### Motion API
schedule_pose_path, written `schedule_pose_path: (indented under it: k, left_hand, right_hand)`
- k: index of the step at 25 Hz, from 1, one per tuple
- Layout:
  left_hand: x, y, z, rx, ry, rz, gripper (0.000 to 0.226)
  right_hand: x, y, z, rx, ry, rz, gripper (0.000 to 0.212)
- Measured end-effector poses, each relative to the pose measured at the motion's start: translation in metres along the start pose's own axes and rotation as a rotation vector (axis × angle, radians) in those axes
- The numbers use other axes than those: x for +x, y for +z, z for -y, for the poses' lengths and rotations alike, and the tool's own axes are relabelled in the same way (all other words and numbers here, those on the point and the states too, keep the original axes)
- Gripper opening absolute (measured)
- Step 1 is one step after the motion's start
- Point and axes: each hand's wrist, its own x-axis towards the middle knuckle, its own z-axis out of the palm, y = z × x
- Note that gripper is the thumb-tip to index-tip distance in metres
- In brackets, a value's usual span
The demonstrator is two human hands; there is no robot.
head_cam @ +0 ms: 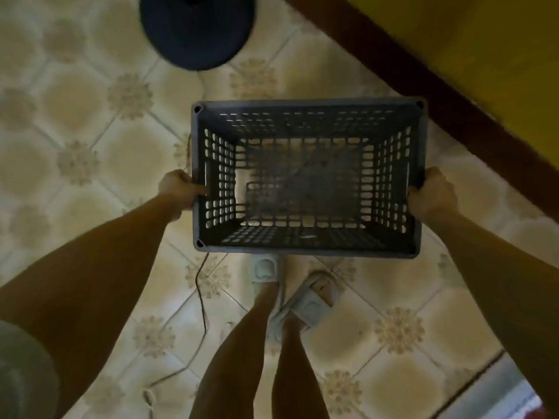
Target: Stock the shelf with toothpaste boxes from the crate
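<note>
Grey plastic crate (308,116), one, no boxes inside, left hand (181,189) and right hand (432,192) gripping its two ends

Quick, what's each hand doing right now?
Left hand: holding the left end of the crate.
Right hand: holding the crate's right end.

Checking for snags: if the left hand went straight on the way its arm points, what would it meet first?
The left hand already grips the short end wall of the dark perforated plastic crate, so it would push into that wall; depth beyond is unclear.
</note>
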Motion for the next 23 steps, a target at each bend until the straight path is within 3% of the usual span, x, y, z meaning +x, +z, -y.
schedule_pose_path:
  k: [5,10,16,21,23]
  left_hand:
    - [0.024,-0.052,0.101,-0.289,-0.211,-0.122,0.027]
    - [0.030,-0.079,0.170,-0.480,-0.366,-0.195,0.030]
    - [0.040,-0.070,0.222,-0.533,-0.443,-0.201,0.030]
    - [0.036,-0.080,0.210,-0.470,-0.413,-0.153,0.042]
    - [0.029,-0.092,0.192,-0.377,-0.303,-0.252,0.054]
  right_hand:
    - [0.033,0.036,0.165,-0.272,-0.345,0.053,0.026]
    - [0.057,0.113,0.274,-0.238,-0.438,0.200,0.040]
    - [0.058,0.176,0.332,-0.069,-0.303,0.414,0.061]
    - [0.039,0.158,0.339,-0.054,-0.325,0.476,0.064]
    - [0.020,0.143,0.333,-0.099,-0.404,0.458,0.067]
